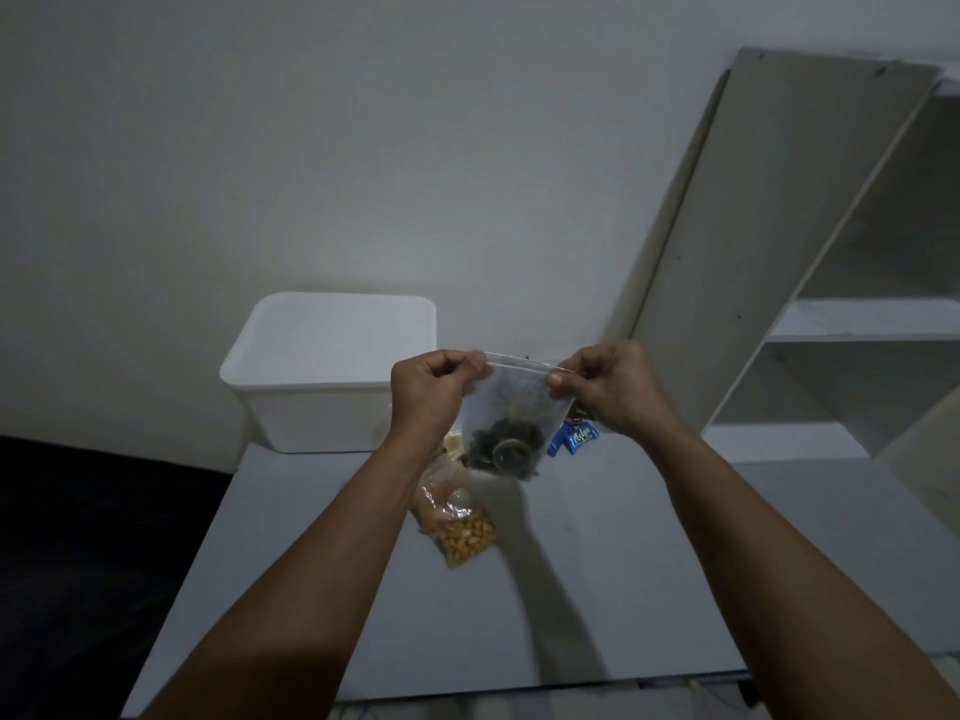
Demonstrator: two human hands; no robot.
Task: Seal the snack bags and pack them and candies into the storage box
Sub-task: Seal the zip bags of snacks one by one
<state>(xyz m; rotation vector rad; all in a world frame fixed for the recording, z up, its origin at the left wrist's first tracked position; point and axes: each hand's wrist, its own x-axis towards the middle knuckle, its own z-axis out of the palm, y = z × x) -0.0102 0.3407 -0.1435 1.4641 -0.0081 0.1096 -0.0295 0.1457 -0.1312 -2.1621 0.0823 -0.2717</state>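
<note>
A clear zip bag of dark snacks (506, 433) hangs in the air above the table. My left hand (434, 389) pinches the left end of its top strip, and my right hand (605, 387) pinches the right end. A second clear bag with yellow-orange snacks (462, 532) lies on the table below my left forearm. Blue-wrapped candies (574, 438) lie just right of the held bag, partly hidden by it. The white storage box (332, 376) stands at the table's far left, its top open toward me.
The white table (649, 589) reaches from the box to the near edge. A white shelf unit (857, 324) stands at the right, with a loose board (769, 215) leaning against the wall. Something dark (78, 537) lies left of the table.
</note>
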